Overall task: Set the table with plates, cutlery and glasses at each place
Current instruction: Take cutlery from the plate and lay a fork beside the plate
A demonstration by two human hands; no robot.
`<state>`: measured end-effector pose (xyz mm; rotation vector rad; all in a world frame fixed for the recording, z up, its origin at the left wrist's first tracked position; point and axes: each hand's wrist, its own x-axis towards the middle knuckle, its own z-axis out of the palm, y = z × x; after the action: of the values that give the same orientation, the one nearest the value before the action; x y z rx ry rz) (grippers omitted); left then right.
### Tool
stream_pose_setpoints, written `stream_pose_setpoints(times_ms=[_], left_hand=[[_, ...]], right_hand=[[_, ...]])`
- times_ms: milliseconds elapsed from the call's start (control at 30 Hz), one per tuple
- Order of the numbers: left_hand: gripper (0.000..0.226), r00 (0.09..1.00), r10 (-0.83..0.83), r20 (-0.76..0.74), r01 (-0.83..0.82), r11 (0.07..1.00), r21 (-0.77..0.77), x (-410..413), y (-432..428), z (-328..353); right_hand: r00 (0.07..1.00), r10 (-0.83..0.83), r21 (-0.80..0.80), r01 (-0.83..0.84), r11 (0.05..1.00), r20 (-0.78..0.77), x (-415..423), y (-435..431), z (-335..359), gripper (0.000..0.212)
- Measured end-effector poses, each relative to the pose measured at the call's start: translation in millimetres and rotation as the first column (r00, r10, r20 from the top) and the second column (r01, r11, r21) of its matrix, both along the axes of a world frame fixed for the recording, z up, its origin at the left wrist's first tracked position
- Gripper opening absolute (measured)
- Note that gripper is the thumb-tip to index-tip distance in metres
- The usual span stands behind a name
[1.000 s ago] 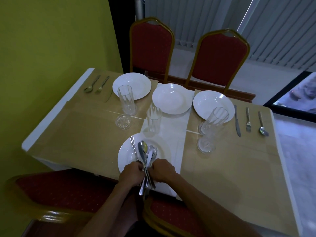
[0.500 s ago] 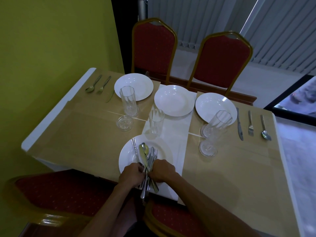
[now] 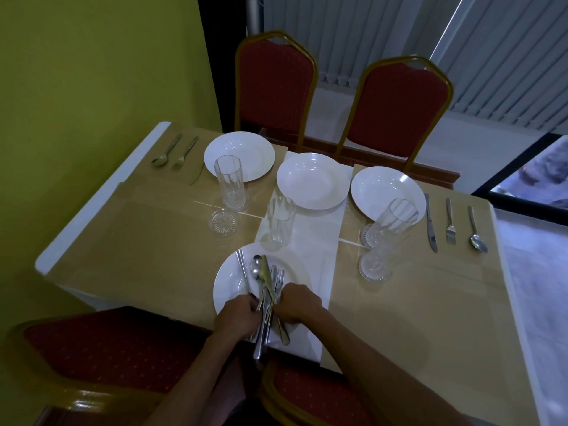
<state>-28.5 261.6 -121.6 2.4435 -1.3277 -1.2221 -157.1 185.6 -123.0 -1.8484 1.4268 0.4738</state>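
A bundle of cutlery (image 3: pixel 263 281) lies across the near white plate (image 3: pixel 229 282): a spoon, a knife, forks. My left hand (image 3: pixel 236 315) and my right hand (image 3: pixel 296 304) both grip the handles at the plate's near edge. Three more white plates sit farther off: far left plate (image 3: pixel 246 149), middle plate (image 3: pixel 313 179), right plate (image 3: pixel 384 189). Tall clear glasses stand at left glass (image 3: pixel 230 182), centre glass (image 3: pixel 280 219) and right glass (image 3: pixel 392 224). A knife (image 3: pixel 430 222), fork (image 3: pixel 450 221) and spoon (image 3: pixel 475 230) lie laid out at the far right.
A spoon (image 3: pixel 166 152), fork (image 3: pixel 185 152) and knife (image 3: pixel 197 173) lie at the far left. Two small glass pieces (image 3: pixel 223 222) (image 3: pixel 375 267) sit on the beige mats. Red chairs (image 3: pixel 276 84) (image 3: pixel 399 106) stand behind the table; another chair (image 3: pixel 101 345) is near me.
Both hands stay on the cutlery handles over the near plate; the bundle has shifted only slightly. The view has drifted a little.
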Motion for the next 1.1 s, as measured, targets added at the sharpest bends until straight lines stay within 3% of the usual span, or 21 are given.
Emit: stream_pose_setpoints(times_ms=[400,600,900,1100], left_hand=[[0.02,0.99,0.14,-0.017,-0.14,0.99,-0.014,19.4,5.9,24.1],[0.018,0.968,0.221,-0.116,-0.23,0.971,-0.066,37.9,2.8,37.0],[0.014,0.976,0.102,-0.193,-0.127,0.984,-0.122,21.5,2.8,47.5],[0.019,0.987,-0.014,-0.163,-0.009,0.991,-0.136,2.9,-3.6,50.7]], right_hand=[[0.997,-0.017,-0.034,0.02,0.999,0.072,-5.4,-0.9,8.3,0.026],[0.984,-0.054,-0.064,0.066,0.996,0.167,-1.6,-5.2,20.6,0.033],[0.906,-0.063,-0.207,0.162,0.965,0.419,-0.9,-6.9,45.1,0.014],[0.91,-0.008,-0.182,0.091,0.979,0.414,-17.2,2.0,42.2,0.02]])
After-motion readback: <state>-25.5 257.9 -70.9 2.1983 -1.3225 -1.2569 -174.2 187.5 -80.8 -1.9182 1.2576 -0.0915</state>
